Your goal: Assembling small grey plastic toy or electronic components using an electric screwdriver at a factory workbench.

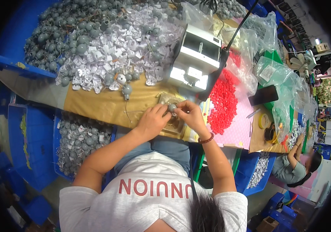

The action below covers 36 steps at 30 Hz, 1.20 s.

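My left hand (152, 122) and my right hand (191, 116) meet over the table's front edge. Between their fingertips is a small round grey plastic part (172, 108). The right thumb and forefinger pinch it from one side, while the curled left fingers press at the other. Beneath the hands lies a small flat brown plate (172, 126), partly covered by them. A loose grey ball-shaped part (126, 91) with a thin wire rests on the brown table covering (92, 101), to the left of my hands.
Grey ball parts (82, 48) and white plastic pieces (105, 50) are heaped at the far left. A white machine (194, 58) stands just beyond my hands. Red pieces (223, 104), a phone (264, 95) and tape (264, 120) lie rightward. Another person (295, 166) works farther right.
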### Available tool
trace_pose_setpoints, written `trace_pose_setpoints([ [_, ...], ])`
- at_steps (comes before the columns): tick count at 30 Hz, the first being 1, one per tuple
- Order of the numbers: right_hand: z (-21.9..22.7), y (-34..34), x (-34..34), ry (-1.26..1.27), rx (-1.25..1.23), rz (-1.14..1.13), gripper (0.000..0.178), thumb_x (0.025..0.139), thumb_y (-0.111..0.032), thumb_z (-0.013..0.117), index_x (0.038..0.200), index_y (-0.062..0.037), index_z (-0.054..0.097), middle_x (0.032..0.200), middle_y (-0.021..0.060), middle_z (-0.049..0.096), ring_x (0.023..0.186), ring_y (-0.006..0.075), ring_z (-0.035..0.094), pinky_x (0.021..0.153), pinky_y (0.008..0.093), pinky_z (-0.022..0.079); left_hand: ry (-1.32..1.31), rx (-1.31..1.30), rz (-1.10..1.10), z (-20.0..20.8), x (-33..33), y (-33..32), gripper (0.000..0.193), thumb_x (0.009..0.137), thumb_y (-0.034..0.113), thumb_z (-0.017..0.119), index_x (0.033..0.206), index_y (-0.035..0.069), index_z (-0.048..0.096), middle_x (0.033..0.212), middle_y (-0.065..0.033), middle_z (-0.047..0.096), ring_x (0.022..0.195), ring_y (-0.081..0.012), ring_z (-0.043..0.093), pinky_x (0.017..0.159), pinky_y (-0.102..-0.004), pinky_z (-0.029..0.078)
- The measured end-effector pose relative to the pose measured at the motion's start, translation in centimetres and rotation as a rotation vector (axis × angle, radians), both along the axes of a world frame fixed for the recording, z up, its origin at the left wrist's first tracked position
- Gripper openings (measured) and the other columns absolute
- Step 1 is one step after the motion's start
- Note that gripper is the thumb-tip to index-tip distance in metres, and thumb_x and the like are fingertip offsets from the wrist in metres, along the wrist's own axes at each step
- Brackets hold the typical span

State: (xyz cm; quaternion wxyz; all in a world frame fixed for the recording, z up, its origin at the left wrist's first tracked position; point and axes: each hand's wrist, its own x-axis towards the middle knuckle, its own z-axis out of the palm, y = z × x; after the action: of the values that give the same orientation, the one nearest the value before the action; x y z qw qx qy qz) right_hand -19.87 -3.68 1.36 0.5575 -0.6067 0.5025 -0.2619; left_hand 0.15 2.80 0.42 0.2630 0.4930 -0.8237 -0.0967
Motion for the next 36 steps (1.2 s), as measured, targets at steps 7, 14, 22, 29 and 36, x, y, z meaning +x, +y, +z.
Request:
trace_pose_setpoints([
  [7,1.0,-1.0,0.4,0.116,-0.128,0.123,0.029,0.083,-0.010,0.080,0.107,0.0001,0.067,0.075,0.0053,0.069,0.066,0.0108,0.063,0.063,0.0278,0.050,0.007,-0.002,0.002,0.1,-0.1,-0.1,0.033,0.073,0.008,0.072,0.105,0.006,0.067,0.118,-0.0125,0.060,0.113,-0.0308,0.058,0.087,-0.0418,0.050],
  [14,0.8,-2.5,-0.2,0.181,-0.075,0.237,0.043,0.082,-0.016,0.081,0.120,-0.0022,0.067,0.076,0.0073,0.070,0.067,0.0135,0.062,0.066,0.0304,0.052,0.012,-0.008,-0.007,-0.1,0.2,0.0,0.035,0.073,0.009,0.073,0.107,0.006,0.067,0.118,-0.0124,0.060,0.116,-0.0310,0.057,0.087,-0.0415,0.050],
  [22,-1.1,0.3,-0.1,0.257,-0.212,0.024,0.048,0.078,-0.020,0.085,0.119,-0.0022,0.066,0.073,0.0067,0.068,0.062,0.0142,0.059,0.059,0.0314,0.048,0.046,-0.004,0.007,0.3,0.3,0.0,0.029,0.079,0.012,0.069,0.107,0.006,0.066,0.116,-0.0111,0.061,0.113,-0.0280,0.058,0.087,-0.0400,0.050],
  [29,0.1,-0.6,0.3,0.299,-0.170,-0.020,0.058,0.077,-0.021,0.085,0.125,-0.0015,0.058,0.070,0.0065,0.065,0.061,0.0184,0.062,0.059,0.0337,0.048,0.076,0.064,0.153,1.3,-1.4,-1.3,0.039,0.078,0.013,0.073,0.116,0.011,0.065,0.112,-0.0052,0.062,0.112,-0.0269,0.056,0.092,-0.0431,0.045],
  [36,-0.9,-5.8,-3.4,0.088,-0.892,-0.470,0.038,0.093,-0.006,0.066,0.128,0.0026,0.055,0.113,0.0147,0.063,0.093,0.0192,0.063,0.078,0.0314,0.052,0.022,0.063,0.101,0.9,-1.2,-2.0,0.040,0.079,0.015,0.072,0.119,0.014,0.066,0.107,-0.0023,0.063,0.111,-0.0243,0.056,0.088,-0.0405,0.045],
])
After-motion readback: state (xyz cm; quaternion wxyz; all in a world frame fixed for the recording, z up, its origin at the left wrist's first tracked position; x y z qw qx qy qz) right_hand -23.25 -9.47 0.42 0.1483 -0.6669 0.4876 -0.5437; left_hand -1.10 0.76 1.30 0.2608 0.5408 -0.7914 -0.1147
